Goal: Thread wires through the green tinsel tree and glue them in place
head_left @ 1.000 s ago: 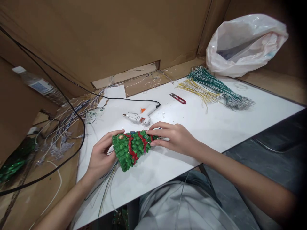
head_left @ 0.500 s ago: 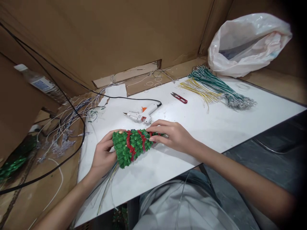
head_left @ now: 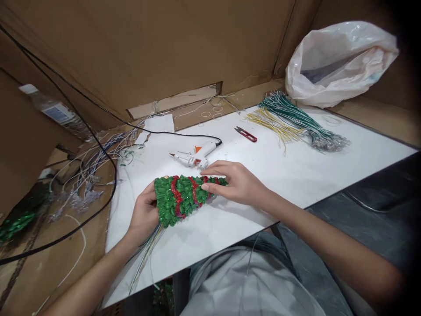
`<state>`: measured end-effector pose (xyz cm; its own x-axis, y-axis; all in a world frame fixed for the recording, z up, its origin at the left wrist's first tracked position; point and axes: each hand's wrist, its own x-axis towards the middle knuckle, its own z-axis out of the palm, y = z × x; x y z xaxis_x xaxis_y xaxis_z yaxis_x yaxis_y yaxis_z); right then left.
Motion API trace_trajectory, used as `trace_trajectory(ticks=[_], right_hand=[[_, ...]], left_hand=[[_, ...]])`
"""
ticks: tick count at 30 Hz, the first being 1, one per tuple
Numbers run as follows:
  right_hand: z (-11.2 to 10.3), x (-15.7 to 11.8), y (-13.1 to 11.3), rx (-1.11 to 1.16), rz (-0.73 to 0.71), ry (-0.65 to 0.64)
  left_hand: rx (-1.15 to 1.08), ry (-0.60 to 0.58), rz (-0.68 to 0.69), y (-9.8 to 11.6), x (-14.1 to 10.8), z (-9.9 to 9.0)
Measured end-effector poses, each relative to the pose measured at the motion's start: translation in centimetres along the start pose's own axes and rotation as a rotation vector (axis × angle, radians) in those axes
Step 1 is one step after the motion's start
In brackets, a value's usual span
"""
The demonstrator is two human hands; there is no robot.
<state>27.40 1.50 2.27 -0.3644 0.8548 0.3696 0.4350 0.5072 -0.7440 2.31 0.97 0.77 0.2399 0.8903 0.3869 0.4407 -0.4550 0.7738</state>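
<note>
The left hand [head_left: 143, 210] curls its grip around the wide end of a green tinsel Christmas tree ornament [head_left: 182, 199], the fingers wrapped behind it and the thumb hidden. The ornament lies on its side, its tip pointing right, just over the white bench [head_left: 279, 175]; whether it touches the surface cannot be told. Red tinsel bands [head_left: 176, 197] wrap its body. A bunch of thin wires [head_left: 146, 259] trails from its base toward the near edge of the bench. The right hand [head_left: 238, 184] rests on the narrow end with its grip spread, the fingertips [head_left: 210, 186] lying across the green and red tinsel. Just beyond both hands lies a white hot glue gun [head_left: 197, 157], its black cord [head_left: 164, 132] running left. Farther right sit red-handled thread snips [head_left: 246, 134], then bundles of yellow wires [head_left: 272, 125] and green wires [head_left: 289, 118]. A white plastic bag [head_left: 338, 66] leans against the cardboard wall [head_left: 131, 52], and loose tinselled wires [head_left: 88, 175] lie left of the bench
</note>
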Motion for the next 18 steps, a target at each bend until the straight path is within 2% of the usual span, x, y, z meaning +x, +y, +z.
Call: trace_trajectory(ticks=[3,6,9,12,15,18], right_hand=[[-0.3,0.4,-0.7,0.263,0.102,0.223],[-0.5,1.3,-1.7,0.662,0.237,0.424],[-0.2,2.4,-3.0,1.004,0.297,0.509],[1.0,3.4,-3.9,1.248,0.338,0.556],[2.5,3.7,-4.1,1.414,0.352,0.654],[2.8,3.7,-3.7,1.497,0.356,0.775]], left_hand=[[-0.006,0.004,0.033,-0.3,-0.1,0.0],[0.005,-0.012,0.055,-0.4,-0.3,-0.1],[0.039,-0.033,0.073,-0.6,-0.4,-0.2],[0.084,-0.022,0.089,-0.7,-0.4,-0.2],[0.13,-0.007,0.115,-0.8,-0.5,-0.2],[0.15,0.0,0.156,-0.6,-0.7,-0.2]])
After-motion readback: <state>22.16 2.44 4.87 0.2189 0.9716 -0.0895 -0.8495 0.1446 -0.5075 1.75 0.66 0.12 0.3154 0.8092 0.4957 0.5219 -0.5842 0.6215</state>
